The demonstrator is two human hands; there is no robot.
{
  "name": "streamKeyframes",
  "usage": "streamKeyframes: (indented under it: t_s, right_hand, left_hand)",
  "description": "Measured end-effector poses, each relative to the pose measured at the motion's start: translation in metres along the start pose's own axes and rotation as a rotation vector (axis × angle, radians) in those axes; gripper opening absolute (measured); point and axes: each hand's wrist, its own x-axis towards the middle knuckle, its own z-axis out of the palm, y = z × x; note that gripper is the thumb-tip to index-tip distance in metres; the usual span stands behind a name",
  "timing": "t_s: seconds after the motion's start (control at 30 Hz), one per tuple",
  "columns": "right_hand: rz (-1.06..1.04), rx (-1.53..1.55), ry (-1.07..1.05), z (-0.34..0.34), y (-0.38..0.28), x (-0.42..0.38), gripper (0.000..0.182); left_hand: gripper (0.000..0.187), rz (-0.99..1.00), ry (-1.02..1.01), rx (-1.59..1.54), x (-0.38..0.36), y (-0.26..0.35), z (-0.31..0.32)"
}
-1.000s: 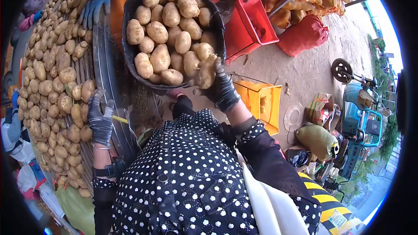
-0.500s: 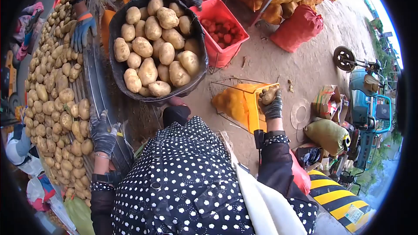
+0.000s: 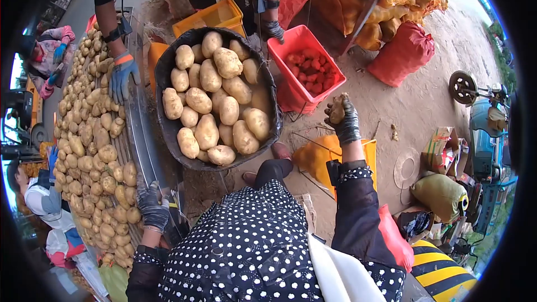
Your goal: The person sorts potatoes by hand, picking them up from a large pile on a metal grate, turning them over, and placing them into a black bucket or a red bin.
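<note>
My right hand (image 3: 345,123), in a dark glove, is closed around a dirt-coated potato (image 3: 337,109), just below a red-lined basket (image 3: 274,50) with small reddish potatoes inside. My left hand (image 3: 153,208), gloved too, lies at the metal edge (image 3: 140,134) of the sorting table, its fingers apart and no object visible in them. Many potatoes (image 3: 106,154) are spread over the slats beside it. Ahead of me stands a black-lined tub (image 3: 163,117) full of large pale potatoes (image 3: 207,131). A yellow mesh bag (image 3: 316,154) hangs in a wire frame under my right forearm.
Across the tub, a co-worker's blue-gloved hand (image 3: 123,78) rests by the table edge, and their other gloved hand (image 3: 273,30) touches the red-lined basket. A yellow crate (image 3: 210,18), a full red sack (image 3: 401,53) and a blue vehicle (image 3: 488,151) stand around. More people work beyond the table.
My right hand has moved forward with the potato, from over the yellow bag to near the red-lined basket. My left hand stays at the table edge. The view has shifted.
</note>
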Motion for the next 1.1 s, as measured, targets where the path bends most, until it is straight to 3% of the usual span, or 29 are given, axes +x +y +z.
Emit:
streamKeyframes:
  t_s: [0.07,0.1,0.2,0.23,0.27,0.33,0.4,0.47,0.6,0.73,0.97,1.0,1.03,1.07,1.1]
  right_hand:
    - [-0.139,-0.259,0.253,0.040,-0.019,0.026,0.053]
    - [-0.244,-0.415,0.181,0.039,-0.019,0.052,0.053]
    - [-0.542,-1.531,0.434,0.078,-0.049,0.059,0.054]
    - [-0.526,-1.611,0.446,0.078,-0.066,0.069,0.057]
    - [-0.522,-1.616,0.528,0.074,-0.075,0.080,0.061]
    - [-0.273,-1.568,0.661,0.064,-0.093,0.102,0.065]
    - [-0.074,-1.599,0.553,0.028,-0.091,0.138,0.062]
    - [0.044,-1.737,0.366,0.003,-0.081,0.165,0.046]
    - [-0.039,-1.817,0.456,-0.002,-0.064,0.177,0.041]
    - [-0.068,-1.803,0.350,-0.016,-0.067,0.181,0.027]
    - [-0.106,-1.791,0.428,-0.009,-0.018,0.151,0.027]
    - [-0.152,-1.727,0.416,-0.005,-0.009,0.145,0.029]
    - [-0.220,-1.648,0.424,-0.004,0.001,0.144,0.018]
    - [-0.279,-1.580,0.465,-0.012,0.011,0.149,0.013]
    - [-0.285,-1.476,0.435,-0.024,0.015,0.159,0.009]
  left_hand:
    - [0.053,-0.017,-0.016,0.018,0.002,0.004,-0.001]
    - [0.052,-0.024,-0.043,0.048,0.002,0.002,0.001]
    - [0.054,0.027,0.017,0.120,0.001,-0.001,0.006]
    - [0.055,-0.007,-0.021,0.136,0.002,-0.001,0.006]
    - [0.056,-0.044,-0.061,0.151,0.001,-0.001,0.006]
    - [0.057,-0.011,-0.032,0.179,-0.001,-0.011,0.014]
    - [0.058,-0.012,0.018,0.150,0.003,-0.001,0.011]
    - [0.059,-0.060,0.025,0.256,0.012,0.022,-0.002]
    - [0.060,-0.238,-0.034,0.202,0.016,0.014,0.013]
    - [0.055,-0.241,-0.069,0.166,0.023,0.022,0.008]
    - [0.048,-0.162,-0.057,0.140,0.032,0.022,0.001]
    - [0.047,-0.163,-0.061,0.115,0.034,0.023,-0.004]
    - [0.046,-0.223,-0.097,0.172,0.035,0.026,-0.008]
    - [0.046,-0.308,0.002,0.170,0.035,0.028,-0.011]
    - [0.046,-0.288,-0.051,0.162,0.035,0.028,-0.014]
